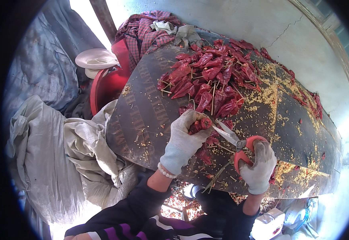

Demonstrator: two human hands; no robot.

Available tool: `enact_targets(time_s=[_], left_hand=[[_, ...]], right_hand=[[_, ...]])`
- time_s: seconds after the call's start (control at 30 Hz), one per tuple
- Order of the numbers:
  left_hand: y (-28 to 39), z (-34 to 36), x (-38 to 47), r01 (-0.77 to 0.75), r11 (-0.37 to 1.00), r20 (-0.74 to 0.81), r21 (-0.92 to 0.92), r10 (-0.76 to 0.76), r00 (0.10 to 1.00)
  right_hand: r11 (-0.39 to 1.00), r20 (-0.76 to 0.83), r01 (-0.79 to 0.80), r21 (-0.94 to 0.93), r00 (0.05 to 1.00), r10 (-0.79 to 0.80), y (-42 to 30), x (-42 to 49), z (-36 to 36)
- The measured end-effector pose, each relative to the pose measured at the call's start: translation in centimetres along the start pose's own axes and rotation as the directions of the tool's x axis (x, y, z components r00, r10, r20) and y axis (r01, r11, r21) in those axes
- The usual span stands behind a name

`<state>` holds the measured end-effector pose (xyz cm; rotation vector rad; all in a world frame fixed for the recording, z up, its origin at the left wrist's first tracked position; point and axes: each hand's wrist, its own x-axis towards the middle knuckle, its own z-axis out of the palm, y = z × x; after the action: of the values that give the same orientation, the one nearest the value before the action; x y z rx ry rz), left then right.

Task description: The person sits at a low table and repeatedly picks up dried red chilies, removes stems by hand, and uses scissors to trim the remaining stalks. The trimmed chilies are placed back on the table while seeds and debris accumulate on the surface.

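Note:
My left hand (186,139), in a pale knit glove, grips a dried red chili pepper (195,127) with its stem end towards the right. Red-handled scissors (234,138) are in my gloved right hand (258,168), their blades parted and pointing up-left. The blade tips lie close beside the held pepper; whether they touch it I cannot tell. Just beyond my hands, a large heap of dried red peppers (210,70) covers the back of the dark board table (144,120). Cut stems (218,177) lie at the near edge, below and between my hands.
Yellow seeds (267,96) are scattered over the table's right side. Left of it stand a red container (108,90) with a straw hat (96,61) and white woven sacks (48,156). Checked cloth (146,33) and a grey glove (189,35) lie at the back, near the wall (237,21).

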<state>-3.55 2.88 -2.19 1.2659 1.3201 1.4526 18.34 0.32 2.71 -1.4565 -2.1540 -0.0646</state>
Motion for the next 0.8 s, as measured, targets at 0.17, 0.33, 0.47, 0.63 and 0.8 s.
enact_targets(time_s=[0.17,0.33,0.47,0.63,0.8], left_hand=[[0.0,-0.3,0.1,-0.028,0.998,-0.017,0.06,0.029,0.999],[0.2,-0.4,0.3,-0.072,0.992,-0.011,0.106,0.074,0.997],[0.1,-0.5,0.3,-0.089,0.988,-0.002,0.128,0.09,0.996],[-0.1,-0.4,0.4,-0.18,0.974,0.009,0.136,0.18,0.984],[0.2,-0.5,0.2,-0.187,0.951,0.034,0.246,0.184,0.982]], right_hand=[[0.997,0.057,0.014,-0.079,0.998,-0.01,-0.2,0.1,0.0],[0.996,0.043,0.072,-0.061,0.997,-0.069,-0.2,0.2,0.1],[0.995,0.082,0.031,-0.096,0.996,-0.023,-0.3,0.4,-0.2],[0.995,0.136,0.028,-0.1,0.991,-0.014,-0.7,0.5,-0.7],[0.992,0.189,-0.021,-0.121,0.981,0.044,-1.2,0.4,-1.3]])
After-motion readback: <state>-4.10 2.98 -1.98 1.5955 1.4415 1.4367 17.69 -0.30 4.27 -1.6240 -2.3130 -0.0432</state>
